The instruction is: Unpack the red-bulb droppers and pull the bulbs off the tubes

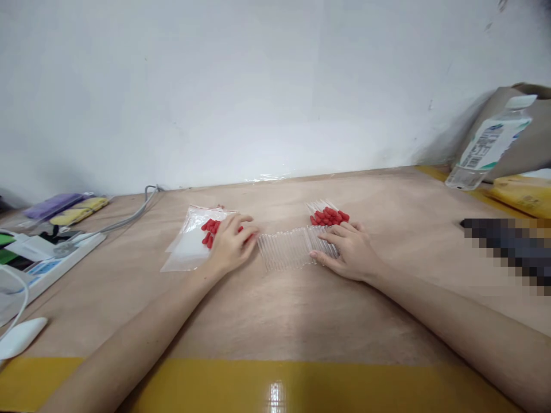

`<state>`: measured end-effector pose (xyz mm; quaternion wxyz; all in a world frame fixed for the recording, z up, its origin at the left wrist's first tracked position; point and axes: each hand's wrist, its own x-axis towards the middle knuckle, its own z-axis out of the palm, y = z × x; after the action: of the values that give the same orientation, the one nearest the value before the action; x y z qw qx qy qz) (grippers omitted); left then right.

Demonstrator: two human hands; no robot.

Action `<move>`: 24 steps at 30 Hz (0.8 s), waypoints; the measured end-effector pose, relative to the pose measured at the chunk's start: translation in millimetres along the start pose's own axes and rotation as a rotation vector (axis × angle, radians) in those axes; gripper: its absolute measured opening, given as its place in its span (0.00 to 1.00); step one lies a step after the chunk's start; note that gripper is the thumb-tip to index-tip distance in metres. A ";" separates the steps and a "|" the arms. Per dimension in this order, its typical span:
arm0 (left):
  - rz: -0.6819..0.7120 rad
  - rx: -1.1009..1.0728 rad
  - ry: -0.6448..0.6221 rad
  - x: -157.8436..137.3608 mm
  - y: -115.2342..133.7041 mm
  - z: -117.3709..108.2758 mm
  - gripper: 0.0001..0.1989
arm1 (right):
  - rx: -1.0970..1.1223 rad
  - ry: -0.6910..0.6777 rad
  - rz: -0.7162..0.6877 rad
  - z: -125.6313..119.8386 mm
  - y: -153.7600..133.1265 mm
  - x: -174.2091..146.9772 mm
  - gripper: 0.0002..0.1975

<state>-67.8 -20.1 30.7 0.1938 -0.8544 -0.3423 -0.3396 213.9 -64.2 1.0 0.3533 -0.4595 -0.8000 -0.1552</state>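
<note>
In the middle of the table lies a row of slim clear tubes [284,250], side by side. My right hand [350,250] rests over the row's right end, fingers apart and touching the tubes. At the row's left end is my left hand [232,244], its fingers spread and nothing visible held in them. Partly behind that hand, loose red rubber bulbs [210,226] lie on clear plastic bags [185,249]. Beyond the right hand sits a bunch of tubes with red bulbs [329,216] on their near ends, the thin tips pointing away.
A power strip [64,255] with cables and a white mouse [23,337] are at the left. Purple and yellow packets [80,211] lie farther back. A bottle [486,149] leans before a brown bag [516,143] at the right, near a pixelated dark object [508,244].
</note>
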 end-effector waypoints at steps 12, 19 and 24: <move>-0.349 -0.292 -0.393 105.7 60.9 89.6 0.21 | 0.019 0.176 0.094 -2.1 17.8 -4.0 0.12; -0.388 -0.276 -0.392 112.1 68.2 102.6 0.16 | 0.027 0.179 0.065 -2.0 16.1 -2.9 0.10; -0.591 -0.217 -0.286 103.1 75.3 86.7 0.14 | 0.007 0.191 0.063 0.4 17.6 -3.6 0.10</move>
<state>80.1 23.5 36.6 -0.0548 -0.7728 -0.5607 -0.2923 229.8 -56.8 -3.2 0.4342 -0.4662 -0.7485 -0.1842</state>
